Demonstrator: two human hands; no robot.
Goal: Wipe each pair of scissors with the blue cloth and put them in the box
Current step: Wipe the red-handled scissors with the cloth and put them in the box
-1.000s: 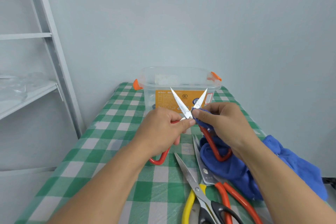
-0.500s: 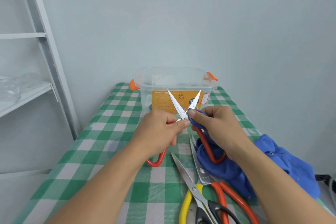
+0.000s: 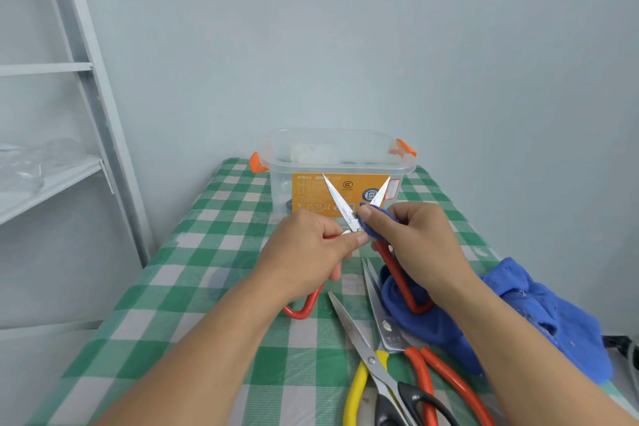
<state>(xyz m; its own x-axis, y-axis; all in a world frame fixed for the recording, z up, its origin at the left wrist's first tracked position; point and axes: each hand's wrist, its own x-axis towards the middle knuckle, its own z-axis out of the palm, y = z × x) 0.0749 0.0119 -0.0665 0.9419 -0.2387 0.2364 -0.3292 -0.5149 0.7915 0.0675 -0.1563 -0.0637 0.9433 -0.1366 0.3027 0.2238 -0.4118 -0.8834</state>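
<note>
Open red scissors (image 3: 349, 214) held up just in front of the clear box (image 3: 340, 162).
Left hand (image 3: 307, 252) grips the handle side; right hand (image 3: 411, 239) pinches blue cloth (image 3: 539, 315) on one blade.

You hold red-handled scissors (image 3: 349, 214): shiny bare metal blades, glossy plastic-coated loops. Blue cloth (image 3: 539, 315) at lower right looks matt, fuzzy. Box (image 3: 340, 169) is clear smooth plastic with an orange paper label. Checked tablecloth (image 3: 193, 287) is matt.

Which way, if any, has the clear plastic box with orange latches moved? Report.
No. The box stays at the green checked tablecloth's far edge.
</note>
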